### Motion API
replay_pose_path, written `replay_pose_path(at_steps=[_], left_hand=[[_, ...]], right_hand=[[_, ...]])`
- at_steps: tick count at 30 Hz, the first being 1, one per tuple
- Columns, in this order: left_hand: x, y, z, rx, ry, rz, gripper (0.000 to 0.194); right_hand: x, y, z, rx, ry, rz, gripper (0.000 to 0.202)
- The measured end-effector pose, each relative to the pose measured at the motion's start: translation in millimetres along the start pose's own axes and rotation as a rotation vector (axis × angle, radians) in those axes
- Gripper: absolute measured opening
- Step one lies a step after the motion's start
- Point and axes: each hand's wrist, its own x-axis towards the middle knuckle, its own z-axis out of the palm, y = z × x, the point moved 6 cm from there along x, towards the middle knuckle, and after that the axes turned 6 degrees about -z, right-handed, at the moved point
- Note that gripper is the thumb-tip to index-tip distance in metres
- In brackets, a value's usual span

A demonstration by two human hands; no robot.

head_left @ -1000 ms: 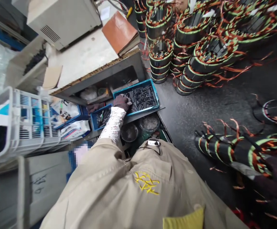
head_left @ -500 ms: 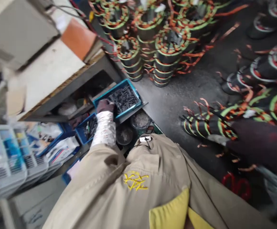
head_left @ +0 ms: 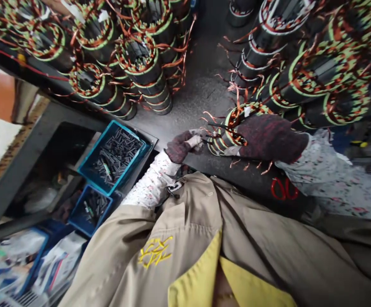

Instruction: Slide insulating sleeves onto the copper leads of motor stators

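A stator (head_left: 220, 143) with pale green insulation, orange copper windings and loose leads lies on its side at the middle. My right hand (head_left: 268, 136), in a dark maroon glove, grips its near-right end, with the thumb along the rim and the other fingers partly hidden. At the stator's left end my left hand (head_left: 185, 144), in a matching glove with grey fingertips, is closed beside the leads. Whatever its fingers pinch is too small to make out. Black sleeves cover some of the leads near those fingertips.
A teal bin (head_left: 117, 155) of short black tubes stands left of my left hand, with a smaller blue bin (head_left: 89, 209) below it. Stacked stators (head_left: 150, 81) rise ahead, and more (head_left: 326, 72) stand at right. A workbench (head_left: 28, 140) edges the left. Red-handled scissors (head_left: 283, 189) lie below the stator.
My left hand has left the teal bin and moved right to the stator's leads. The view has swung to the right. My right hand stays on the stator.
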Motion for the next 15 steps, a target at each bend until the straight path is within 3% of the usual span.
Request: replay_pose_path(at_steps=[3,8,12,15], left_hand=[[16.8,-2.2,13.7,0.023,-0.029,0.029,0.036],[24.8,5.5,13.9,0.094,-0.118,0.142,0.033],[23.9,22.1,23.3,0.436,-0.14,0.279,0.029],[22.3,34.4,37.9,0.728,-0.071,0.314,0.024]], right_hand=[[-1.1,0.2,-0.5,0.006,-0.002,-0.02,0.048],[0.0,1.4,-2.1,0.003,-0.024,-0.044,0.051],[1.8,3.3,0.8,0.037,-0.036,0.005,0.052],[2.5,1.6,0.1,0.028,0.018,0.045,0.052]])
